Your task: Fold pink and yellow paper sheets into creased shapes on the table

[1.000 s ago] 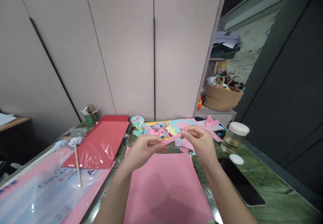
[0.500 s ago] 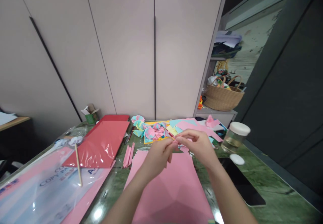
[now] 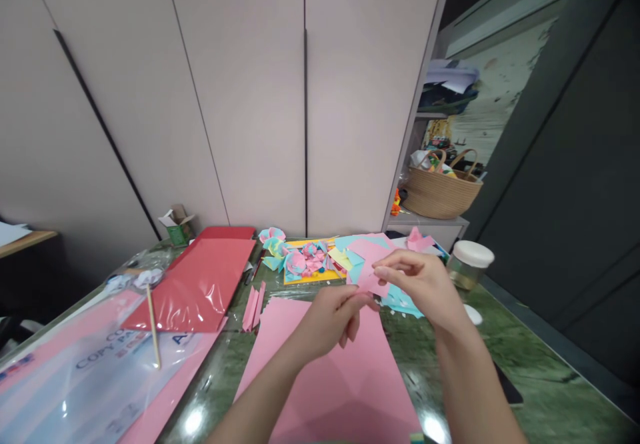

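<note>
Both my hands are raised over a large pink paper sheet (image 3: 340, 371) on the green table. My left hand (image 3: 333, 317) and my right hand (image 3: 423, 281) each pinch one end of a small folded pink paper piece (image 3: 371, 283) held between them. The fingers of both hands are closed on it. A loose folded pink strip (image 3: 254, 305) lies on the table just left of the sheet.
Coloured paper scraps and folded paper flowers (image 3: 305, 259) lie beyond my hands. A red paper pack (image 3: 200, 284) and a copy-paper pack with a wooden stick (image 3: 153, 327) are at the left. A lidded glass jar (image 3: 467, 265) and a dark phone (image 3: 505, 391) sit right; a woven basket (image 3: 440, 194) behind.
The long pink strip held a second ago is now a short folded piece. My hands have drifted right, and the right hand has lifted and moved away from the left.
</note>
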Tool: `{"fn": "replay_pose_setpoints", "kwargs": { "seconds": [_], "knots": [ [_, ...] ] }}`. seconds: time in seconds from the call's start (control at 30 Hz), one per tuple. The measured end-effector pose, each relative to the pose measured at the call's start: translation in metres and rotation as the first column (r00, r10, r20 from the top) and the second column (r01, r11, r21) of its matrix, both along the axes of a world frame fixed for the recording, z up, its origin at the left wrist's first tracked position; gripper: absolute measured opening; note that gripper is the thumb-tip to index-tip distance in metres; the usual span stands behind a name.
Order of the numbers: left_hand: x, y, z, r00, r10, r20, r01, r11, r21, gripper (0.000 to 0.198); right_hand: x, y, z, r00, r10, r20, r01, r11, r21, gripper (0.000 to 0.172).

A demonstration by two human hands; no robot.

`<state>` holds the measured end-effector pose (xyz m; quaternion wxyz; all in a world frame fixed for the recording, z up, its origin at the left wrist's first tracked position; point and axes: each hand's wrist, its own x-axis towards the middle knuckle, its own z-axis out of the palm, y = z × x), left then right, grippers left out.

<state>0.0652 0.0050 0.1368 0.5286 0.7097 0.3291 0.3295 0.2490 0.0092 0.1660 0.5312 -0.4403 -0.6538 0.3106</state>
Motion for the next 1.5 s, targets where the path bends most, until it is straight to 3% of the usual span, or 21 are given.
{"fn": "replay_pose_setpoints", "kwargs": {
  "seconds": [0.27, 0.43, 0.57, 0.63, 0.7, 0.77, 0.8, 0.83, 0.87, 0.97, 1.07, 1.13, 1.27, 1.4, 1.5],
  "knots": [
    [-0.021, 0.006, 0.009, 0.997, -0.041, -0.057, 0.042, 0.999, 0.019, 0.039, -0.010, -0.005, -0.003, 0.986, -0.129, -0.105, 0.144, 0.979, 0.145, 0.011],
    [-0.036, 0.009, 0.021, 0.997, -0.055, -0.053, 0.060, 0.993, 0.098, 0.030, -0.018, -0.004, -0.009, 0.988, -0.129, -0.082, 0.141, 0.975, 0.170, 0.011],
    [-0.054, 0.014, 0.026, 0.992, 0.030, -0.121, -0.016, 0.993, 0.118, 0.034, -0.030, -0.003, -0.009, 0.991, -0.127, -0.051, 0.134, 0.974, 0.180, 0.019],
    [-0.067, 0.020, 0.026, 0.978, 0.170, -0.121, -0.149, 0.975, 0.165, 0.032, -0.041, -0.001, -0.012, 0.992, -0.115, -0.043, 0.122, 0.974, 0.193, 0.035],
    [-0.085, 0.029, 0.026, 0.910, 0.392, -0.138, -0.345, 0.898, 0.275, 0.033, -0.058, 0.004, -0.023, 0.986, -0.162, 0.046, 0.147, 0.963, 0.226, 0.043],
    [-0.104, 0.040, 0.023, 0.712, 0.666, -0.223, -0.545, 0.724, 0.424, 0.033, -0.079, 0.009, -0.042, 0.950, -0.175, 0.260, 0.111, 0.963, 0.245, 0.035],
    [-0.114, 0.045, 0.022, 0.593, 0.757, -0.274, -0.585, 0.639, 0.500, 0.032, -0.090, 0.012, -0.054, 0.912, -0.129, 0.390, 0.029, 0.967, 0.252, 0.030],
    [-0.123, 0.050, 0.019, 0.494, 0.801, -0.338, -0.590, 0.595, 0.546, 0.031, -0.101, 0.014, -0.068, 0.848, -0.032, 0.530, -0.103, 0.969, 0.223, 0.028],
    [-0.132, 0.055, 0.017, 0.427, 0.810, -0.402, -0.588, 0.586, 0.558, 0.031, -0.112, 0.016, -0.084, 0.758, 0.067, 0.649, -0.235, 0.956, 0.177, 0.033],
    [-0.154, 0.066, 0.006, 0.398, 0.782, -0.480, -0.581, 0.620, 0.528, 0.027, -0.135, 0.021, -0.131, 0.553, 0.176, 0.814, -0.367, 0.929, 0.049, 0.070],
    [-0.166, 0.075, -0.008, 0.318, 0.734, -0.600, -0.554, 0.657, 0.511, 0.028, -0.146, 0.025, -0.165, 0.394, 0.156, 0.906, -0.411, 0.911, 0.021, 0.068],
    [-0.170, 0.080, -0.016, 0.282, 0.696, -0.660, -0.529, 0.687, 0.498, 0.028, -0.150, 0.027, -0.176, 0.362, 0.141, 0.922, -0.414, 0.910, 0.023, 0.060],
    [-0.170, 0.087, -0.026, 0.266, 0.638, -0.723, -0.476, 0.739, 0.477, 0.030, -0.153, 0.025, -0.175, 0.333, 0.124, 0.935, -0.448, 0.893, 0.041, 0.051],
    [-0.164, 0.087, -0.033, 0.213, 0.607, -0.765, -0.478, 0.748, 0.460, 0.031, -0.146, 0.023, -0.156, 0.347, 0.116, 0.931, -0.451, 0.890, 0.058, 0.048],
    [-0.157, 0.081, -0.047, 0.185, 0.587, -0.788, -0.484, 0.753, 0.446, 0.030, -0.128, 0.023, -0.140, 0.381, 0.109, 0.918, -0.399, 0.915, 0.057, 0.050]
  ]
}}
